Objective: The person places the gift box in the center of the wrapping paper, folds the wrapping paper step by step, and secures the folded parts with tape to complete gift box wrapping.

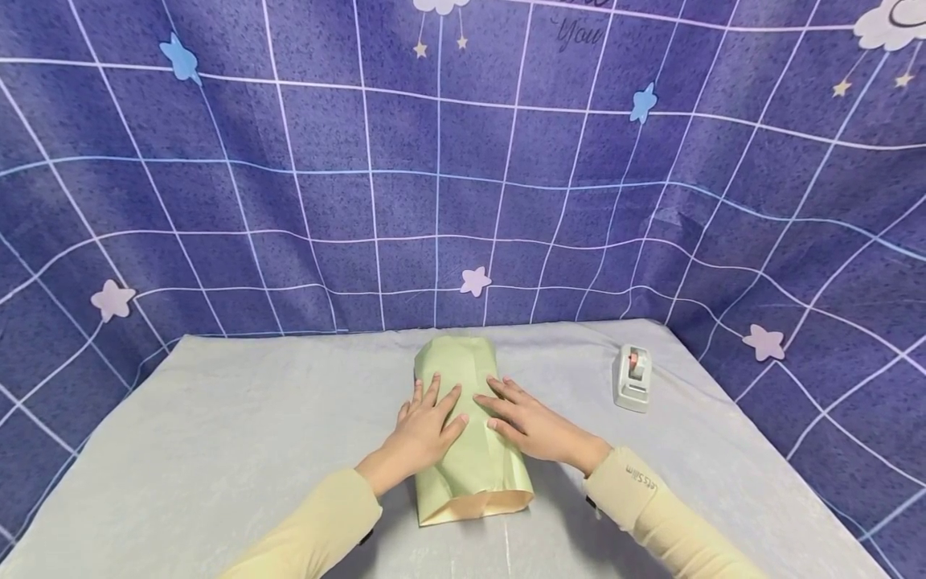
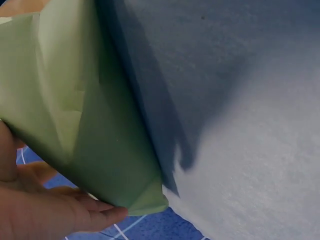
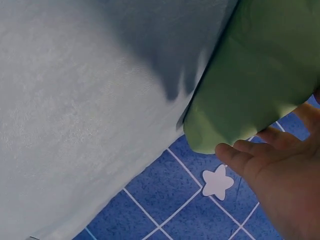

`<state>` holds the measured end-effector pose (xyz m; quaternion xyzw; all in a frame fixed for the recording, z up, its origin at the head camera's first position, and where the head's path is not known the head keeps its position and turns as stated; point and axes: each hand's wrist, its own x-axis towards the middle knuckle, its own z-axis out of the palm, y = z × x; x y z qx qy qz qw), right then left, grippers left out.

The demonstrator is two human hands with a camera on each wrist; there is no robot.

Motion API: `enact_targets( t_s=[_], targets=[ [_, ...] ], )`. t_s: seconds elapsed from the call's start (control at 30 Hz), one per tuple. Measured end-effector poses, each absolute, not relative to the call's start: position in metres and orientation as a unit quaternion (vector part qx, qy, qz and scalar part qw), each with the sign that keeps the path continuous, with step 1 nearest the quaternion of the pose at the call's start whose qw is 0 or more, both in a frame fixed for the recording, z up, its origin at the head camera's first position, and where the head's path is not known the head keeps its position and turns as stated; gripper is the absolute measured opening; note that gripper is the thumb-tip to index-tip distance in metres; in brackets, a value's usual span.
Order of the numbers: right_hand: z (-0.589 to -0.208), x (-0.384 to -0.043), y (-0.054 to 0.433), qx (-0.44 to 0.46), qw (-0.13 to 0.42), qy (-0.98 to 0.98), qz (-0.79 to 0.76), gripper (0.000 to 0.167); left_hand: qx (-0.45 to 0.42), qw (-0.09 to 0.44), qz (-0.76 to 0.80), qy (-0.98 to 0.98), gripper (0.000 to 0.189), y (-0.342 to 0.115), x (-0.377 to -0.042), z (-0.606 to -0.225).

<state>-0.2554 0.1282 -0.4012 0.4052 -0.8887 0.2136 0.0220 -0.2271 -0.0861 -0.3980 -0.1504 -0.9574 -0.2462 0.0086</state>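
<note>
A light green paper bag (image 1: 470, 458) lies on the table in the head view, its cream-lined mouth toward me and its narrower end toward the curtain. My left hand (image 1: 419, 434) rests on the bag's left side with fingers spread. On the right side my right hand (image 1: 538, 426) lies with its fingers extended over the paper. In the left wrist view the bag (image 2: 115, 145) shows creases, and the fingers of the left hand (image 2: 55, 210) touch its surface. The right wrist view has the right hand (image 3: 285, 165) against the smooth green side (image 3: 250, 90).
A white tape dispenser (image 1: 633, 378) with a small reddish roll stands at the right of the table. The table has a pale grey cloth (image 1: 253, 434). Behind it hangs a blue curtain (image 1: 405, 201) with grid lines and stars.
</note>
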Motion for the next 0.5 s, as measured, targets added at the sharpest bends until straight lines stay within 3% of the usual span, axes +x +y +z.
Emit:
enact_targets(
  t_s=[0.27, 0.5],
  targets=[
    [-0.402, -0.256, 0.128, 0.405, 0.037, -0.886, 0.224, 0.039, -0.159, 0.019, -0.280, -0.947, 0.063, -0.100, -0.230, -0.400],
    [-0.403, -0.259, 0.128, 0.406, 0.047, -0.881, 0.239, 0.038, -0.134, 0.001, -0.345, -0.929, 0.071, -0.111, -0.255, -0.411]
  ],
)
